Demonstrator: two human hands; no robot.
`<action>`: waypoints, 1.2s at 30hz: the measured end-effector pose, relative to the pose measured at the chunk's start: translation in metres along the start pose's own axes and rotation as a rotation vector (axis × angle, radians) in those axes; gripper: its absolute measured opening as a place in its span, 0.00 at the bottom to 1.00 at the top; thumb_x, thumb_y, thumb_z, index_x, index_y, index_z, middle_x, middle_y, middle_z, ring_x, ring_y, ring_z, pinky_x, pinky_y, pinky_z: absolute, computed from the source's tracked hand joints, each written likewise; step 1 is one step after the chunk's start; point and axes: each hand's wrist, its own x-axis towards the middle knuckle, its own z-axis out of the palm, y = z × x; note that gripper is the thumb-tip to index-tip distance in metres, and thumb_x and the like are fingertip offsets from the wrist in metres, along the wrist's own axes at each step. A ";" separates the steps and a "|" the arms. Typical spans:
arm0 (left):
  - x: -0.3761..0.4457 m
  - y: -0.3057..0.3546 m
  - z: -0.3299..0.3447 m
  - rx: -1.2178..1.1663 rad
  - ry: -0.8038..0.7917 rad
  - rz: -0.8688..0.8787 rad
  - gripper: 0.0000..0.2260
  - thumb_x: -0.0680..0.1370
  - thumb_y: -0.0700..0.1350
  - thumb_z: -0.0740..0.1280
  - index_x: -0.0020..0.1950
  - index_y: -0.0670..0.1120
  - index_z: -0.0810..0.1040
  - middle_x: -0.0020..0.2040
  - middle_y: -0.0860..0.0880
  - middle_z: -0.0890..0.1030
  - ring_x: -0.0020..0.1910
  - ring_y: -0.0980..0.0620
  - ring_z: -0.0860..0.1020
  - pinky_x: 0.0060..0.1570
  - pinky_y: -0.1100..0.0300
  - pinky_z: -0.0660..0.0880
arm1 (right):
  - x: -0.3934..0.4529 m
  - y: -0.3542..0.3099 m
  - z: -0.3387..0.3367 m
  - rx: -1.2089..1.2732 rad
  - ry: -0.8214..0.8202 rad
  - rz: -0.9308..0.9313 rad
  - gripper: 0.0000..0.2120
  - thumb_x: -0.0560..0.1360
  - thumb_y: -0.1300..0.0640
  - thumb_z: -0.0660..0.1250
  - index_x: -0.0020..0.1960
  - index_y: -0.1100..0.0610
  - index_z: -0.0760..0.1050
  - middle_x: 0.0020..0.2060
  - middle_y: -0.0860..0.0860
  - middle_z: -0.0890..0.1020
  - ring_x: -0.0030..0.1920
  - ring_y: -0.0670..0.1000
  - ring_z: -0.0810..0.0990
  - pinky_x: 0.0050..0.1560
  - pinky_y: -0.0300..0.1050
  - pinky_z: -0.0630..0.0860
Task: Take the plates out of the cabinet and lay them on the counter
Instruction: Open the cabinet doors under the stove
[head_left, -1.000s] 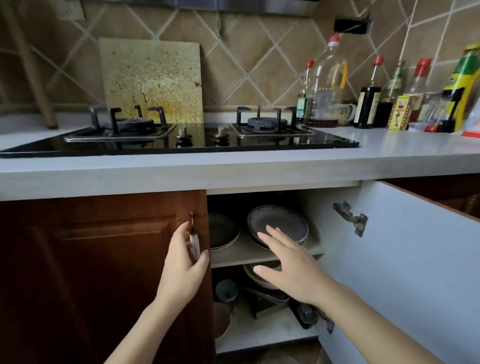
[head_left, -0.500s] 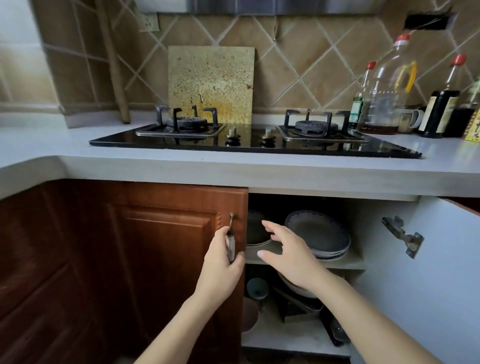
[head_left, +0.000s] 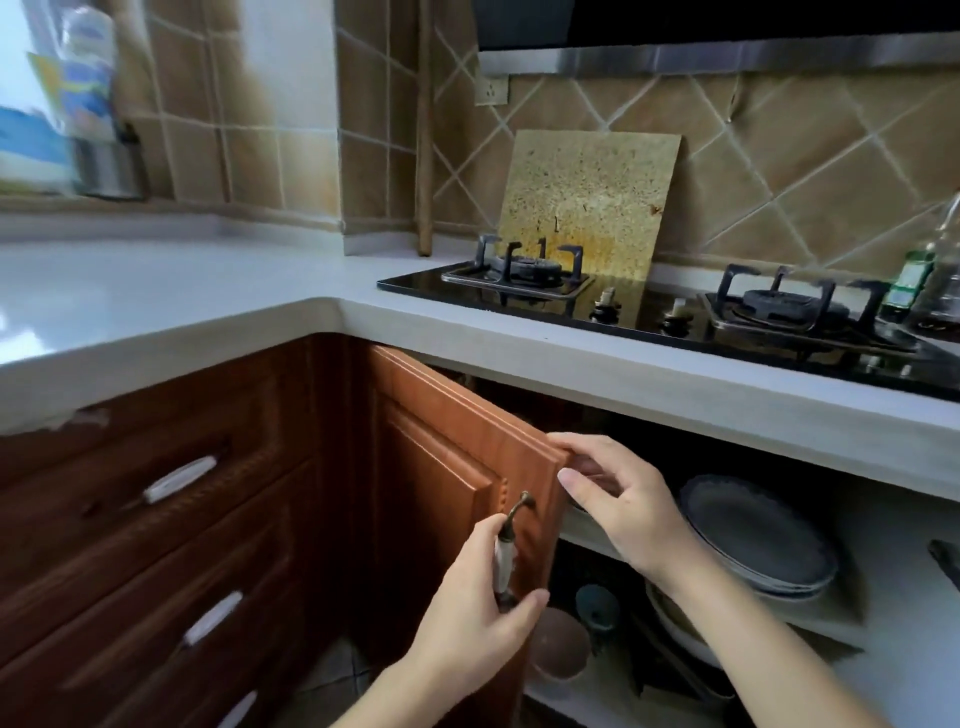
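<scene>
Door (head_left: 447, 467) on the left now swings partly out from the cabinet, where a second ago it sat flush. My left hand (head_left: 478, 618) curls round its handle (head_left: 506, 551), and my right hand (head_left: 618, 499), earlier spread toward the shelf, now pinches the door's free edge. Plates (head_left: 753, 535) sit stacked on the upper shelf (head_left: 831, 618), right of my hands, untouched. Both sides opening should give clear reach; the worktop (head_left: 208, 301) waits above.

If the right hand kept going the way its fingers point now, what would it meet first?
The right hand points left, and its fingers already touch the free edge of the cabinet door. It meets that door, not the plates behind its wrist.
</scene>
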 end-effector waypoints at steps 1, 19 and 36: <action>-0.008 0.001 -0.007 0.012 0.017 -0.001 0.31 0.69 0.61 0.71 0.66 0.69 0.58 0.60 0.71 0.71 0.59 0.70 0.72 0.58 0.61 0.75 | -0.001 -0.006 0.005 0.006 -0.016 -0.038 0.15 0.77 0.57 0.68 0.60 0.41 0.78 0.57 0.40 0.80 0.59 0.47 0.78 0.58 0.47 0.77; -0.101 -0.019 -0.152 0.067 0.302 -0.027 0.30 0.71 0.45 0.74 0.68 0.61 0.65 0.56 0.55 0.80 0.55 0.55 0.80 0.50 0.69 0.74 | 0.027 -0.096 0.142 0.105 -0.338 -0.439 0.14 0.72 0.52 0.73 0.57 0.50 0.80 0.61 0.42 0.77 0.69 0.44 0.69 0.68 0.50 0.69; -0.127 -0.092 -0.246 0.214 0.712 -0.163 0.30 0.70 0.43 0.75 0.61 0.71 0.68 0.60 0.69 0.69 0.60 0.64 0.72 0.47 0.66 0.76 | 0.062 -0.142 0.258 -0.129 -0.392 -0.493 0.25 0.75 0.52 0.69 0.70 0.40 0.69 0.66 0.44 0.68 0.69 0.43 0.63 0.71 0.54 0.61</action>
